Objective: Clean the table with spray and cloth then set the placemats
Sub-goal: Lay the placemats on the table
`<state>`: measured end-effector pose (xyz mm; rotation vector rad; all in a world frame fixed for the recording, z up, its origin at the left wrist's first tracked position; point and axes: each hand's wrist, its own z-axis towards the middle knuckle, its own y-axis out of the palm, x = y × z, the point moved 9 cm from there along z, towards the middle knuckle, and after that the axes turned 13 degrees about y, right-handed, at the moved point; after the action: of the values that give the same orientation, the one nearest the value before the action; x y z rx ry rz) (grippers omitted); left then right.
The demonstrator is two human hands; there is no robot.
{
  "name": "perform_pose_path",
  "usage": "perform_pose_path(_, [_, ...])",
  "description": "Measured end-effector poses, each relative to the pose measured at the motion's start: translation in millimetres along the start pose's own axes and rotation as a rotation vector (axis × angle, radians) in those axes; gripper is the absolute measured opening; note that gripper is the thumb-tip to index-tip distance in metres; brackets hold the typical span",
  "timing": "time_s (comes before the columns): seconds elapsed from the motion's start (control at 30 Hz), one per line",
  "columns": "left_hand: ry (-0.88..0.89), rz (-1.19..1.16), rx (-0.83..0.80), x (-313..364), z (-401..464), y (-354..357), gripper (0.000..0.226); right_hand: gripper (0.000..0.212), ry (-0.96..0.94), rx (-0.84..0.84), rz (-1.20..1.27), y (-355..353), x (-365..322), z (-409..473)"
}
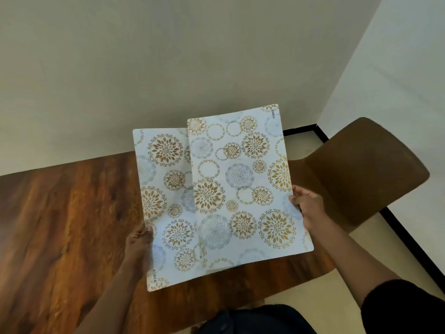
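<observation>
Two white placemats with gold and grey flower circles are held above the right end of the wooden table (pixel 67 213). The upper placemat (pixel 243 179) overlaps the lower placemat (pixel 166 201), which sticks out to the left and toward me. My left hand (pixel 139 244) grips the lower mat's left edge. My right hand (pixel 309 206) pinches the upper mat's right edge. Neither spray bottle nor cloth is in view.
A brown chair (pixel 361 169) stands at the table's right end, close behind my right hand. A pale wall runs along the table's far side. Light floor with a black skirting line (pixel 414 247) lies to the right.
</observation>
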<state>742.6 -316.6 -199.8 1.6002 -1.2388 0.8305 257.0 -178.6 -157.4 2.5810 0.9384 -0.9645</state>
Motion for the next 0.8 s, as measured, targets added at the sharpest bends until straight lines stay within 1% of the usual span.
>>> perform_pose_path(0.13, [-0.006, -0.017, 0.026, 0.6, -2.2, 6.2, 0.034, 0.031, 0.02, 0.068, -0.005, -43.9, -31.5, 20.7])
perform_pose_path(0.2, [-0.007, -0.006, 0.043, 1.7, -3.3, 6.0, 0.031, 0.034, 0.016, 0.095, -0.026, -67.3, -46.7, 31.6])
perform_pose_path(0.33, [-0.001, 0.01, 0.096, 2.2, -5.6, -2.9, 0.034, 0.041, -0.004, 0.125, -0.062, -109.1, -76.4, 54.3])
perform_pose_path(0.43, [-0.032, 0.021, 0.115, -0.2, -10.8, -7.0, 0.031, 0.042, 0.001, 0.147, -0.089, -128.8, -88.9, 75.7])
perform_pose_path(0.57, [-0.044, 0.033, 0.144, -4.9, -16.4, -0.3, 0.032, 0.039, 0.038, 0.161, -0.147, -124.9, -82.4, 98.4])
perform_pose_path(0.8, [-0.065, 0.009, 0.134, -21.7, -23.0, 33.8, 0.034, 0.034, 0.061, 0.145, -0.23, -86.8, -50.1, 120.6])
